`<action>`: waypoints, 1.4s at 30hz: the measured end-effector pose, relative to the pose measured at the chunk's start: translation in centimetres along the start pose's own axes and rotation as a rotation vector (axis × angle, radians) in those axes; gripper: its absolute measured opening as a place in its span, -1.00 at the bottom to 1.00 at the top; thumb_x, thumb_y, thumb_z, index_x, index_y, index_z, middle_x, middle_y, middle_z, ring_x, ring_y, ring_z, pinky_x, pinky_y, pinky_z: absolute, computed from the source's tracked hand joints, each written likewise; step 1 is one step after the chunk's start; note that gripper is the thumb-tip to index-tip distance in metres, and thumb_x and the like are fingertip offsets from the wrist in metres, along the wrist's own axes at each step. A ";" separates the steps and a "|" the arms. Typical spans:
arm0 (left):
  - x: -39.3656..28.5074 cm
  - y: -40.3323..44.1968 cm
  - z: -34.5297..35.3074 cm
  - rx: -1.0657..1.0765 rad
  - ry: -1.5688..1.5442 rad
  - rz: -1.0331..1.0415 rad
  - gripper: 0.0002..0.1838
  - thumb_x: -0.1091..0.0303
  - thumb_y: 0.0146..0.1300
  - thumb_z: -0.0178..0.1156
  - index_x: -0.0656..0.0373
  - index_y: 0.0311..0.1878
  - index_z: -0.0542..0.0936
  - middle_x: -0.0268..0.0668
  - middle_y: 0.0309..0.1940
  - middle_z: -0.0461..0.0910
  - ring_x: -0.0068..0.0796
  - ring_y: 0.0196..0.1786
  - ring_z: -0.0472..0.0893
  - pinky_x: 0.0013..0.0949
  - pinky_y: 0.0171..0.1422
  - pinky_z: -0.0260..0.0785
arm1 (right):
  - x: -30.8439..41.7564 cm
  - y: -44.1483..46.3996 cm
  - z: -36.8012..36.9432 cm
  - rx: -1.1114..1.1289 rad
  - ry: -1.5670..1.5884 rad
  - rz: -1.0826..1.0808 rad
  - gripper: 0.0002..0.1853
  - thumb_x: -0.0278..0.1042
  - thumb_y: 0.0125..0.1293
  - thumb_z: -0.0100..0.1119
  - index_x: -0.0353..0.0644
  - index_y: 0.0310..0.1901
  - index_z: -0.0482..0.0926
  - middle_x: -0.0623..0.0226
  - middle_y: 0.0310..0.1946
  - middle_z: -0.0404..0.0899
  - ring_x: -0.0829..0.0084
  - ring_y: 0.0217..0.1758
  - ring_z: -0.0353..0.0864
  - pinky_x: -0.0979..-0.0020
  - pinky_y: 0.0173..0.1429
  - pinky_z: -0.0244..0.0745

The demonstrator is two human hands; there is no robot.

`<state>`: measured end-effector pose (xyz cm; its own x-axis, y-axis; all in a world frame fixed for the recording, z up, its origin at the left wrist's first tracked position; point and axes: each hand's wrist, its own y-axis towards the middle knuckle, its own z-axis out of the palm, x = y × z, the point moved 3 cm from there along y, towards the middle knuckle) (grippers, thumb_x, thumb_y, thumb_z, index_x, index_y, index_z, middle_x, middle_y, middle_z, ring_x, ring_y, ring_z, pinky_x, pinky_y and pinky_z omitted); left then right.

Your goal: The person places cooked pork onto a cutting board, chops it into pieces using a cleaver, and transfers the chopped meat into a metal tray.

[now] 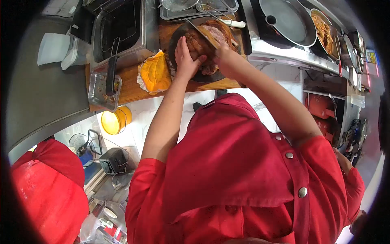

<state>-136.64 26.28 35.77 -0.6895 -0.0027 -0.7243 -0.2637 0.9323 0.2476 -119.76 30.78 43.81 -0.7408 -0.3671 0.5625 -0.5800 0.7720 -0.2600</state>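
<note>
A large piece of cooked brown meat (198, 44) lies on a round dark board (174, 40) at the top middle of the head view. My left hand (187, 61) grips the meat from the near left side, thumb and fingers set apart around it. In my right hand (227, 61) is a knife (205, 35), its blade running up and left across the meat. Pinkish cut flesh (217, 33) shows to the right of the blade. The knife's handle is mostly hidden by my closed fingers.
An orange cloth (154, 75) and a clear plastic tub (96, 94) lie left of the board. A deep fryer (140, 44) stands at the back left; a large pan (290, 20) and a pan of food (325, 32) are at right. Other people in red stand nearby.
</note>
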 end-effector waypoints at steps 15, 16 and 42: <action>0.3 0.0 -0.2 -0.004 -0.003 0.024 0.17 0.02 -0.03 0.46 0.27 0.46 -0.09 0.18 0.43 0.00 0.15 0.46 0.06 -0.01 0.50 -0.08 | -1.1 -3.9 0.3 0.077 -0.027 0.126 -0.70 -0.30 0.37 -0.06 -0.42 -0.09 0.30 -0.23 -0.35 0.60 -0.20 -0.19 0.61 -0.04 -0.11 0.48; 0.1 -0.4 0.1 0.001 -0.022 0.052 0.17 -0.01 -0.02 0.45 0.27 0.46 -0.09 0.18 0.43 0.00 0.15 0.46 0.05 -0.02 0.50 -0.09 | -1.8 -4.5 1.6 0.051 0.018 0.185 -0.69 -0.27 0.38 -0.05 -0.42 -0.11 0.29 -0.25 -0.35 0.59 -0.24 -0.19 0.59 -0.07 -0.10 0.46; 0.6 -0.5 0.0 0.064 -0.084 0.033 0.16 -0.08 0.10 0.35 0.31 0.48 -0.18 0.15 0.49 -0.19 0.09 0.53 -0.11 -0.09 0.56 -0.20 | -3.4 -7.8 -3.5 0.049 0.262 0.253 -0.63 -0.12 0.33 0.10 -0.32 -0.12 0.37 -0.21 -0.26 0.59 -0.21 -0.19 0.59 0.00 -0.10 0.47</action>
<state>-136.93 25.87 35.17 -0.6376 0.0562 -0.7683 -0.1967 0.9524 0.2328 -111.47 27.81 46.68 -0.7548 -0.0172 0.6557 -0.4096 0.7931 -0.4507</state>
